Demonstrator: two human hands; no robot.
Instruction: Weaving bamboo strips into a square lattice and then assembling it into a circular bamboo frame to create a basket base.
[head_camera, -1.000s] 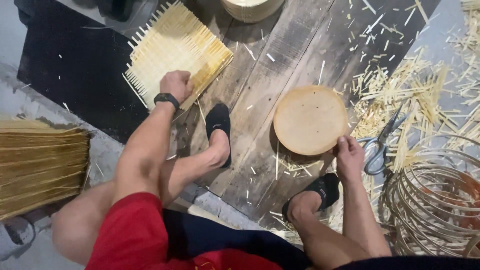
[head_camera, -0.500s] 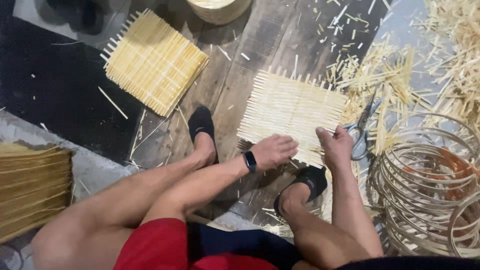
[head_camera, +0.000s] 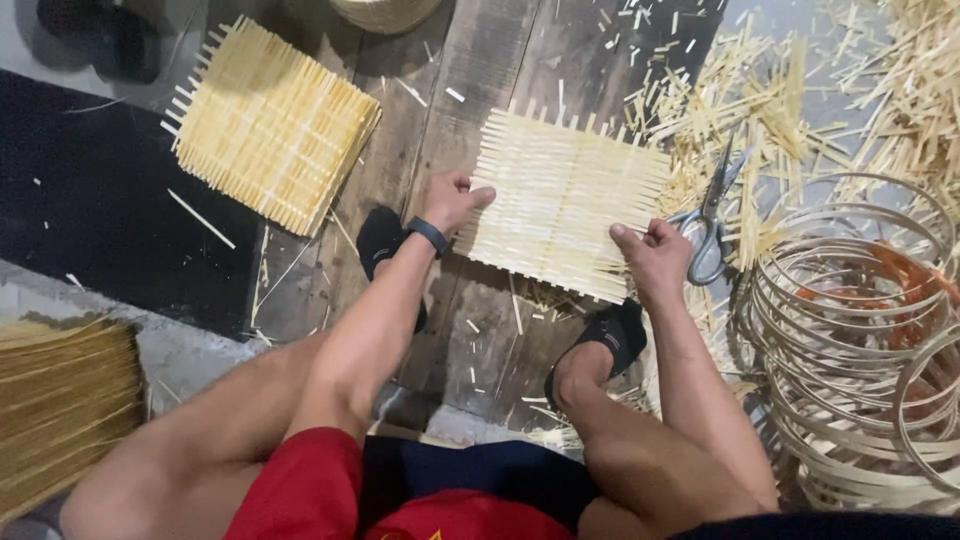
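Note:
A square woven mat of pale bamboo strips lies flat on the dark wooden boards between my feet. My left hand, with a black watch on the wrist, grips the mat's left edge. My right hand pinches its lower right corner. A stack of similar woven mats sits to the upper left. Steel scissors lie just right of the held mat, close to my right hand.
A pile of thin bamboo hoops fills the right side. Loose bamboo offcuts litter the upper right. A bundle of long strips lies at the lower left. A round woven piece shows at the top edge.
A woven square mat now covers the spot where a round disc lay a second ago. My left hand came over from the stack to the mat's left edge; my right hand moved to its corner.

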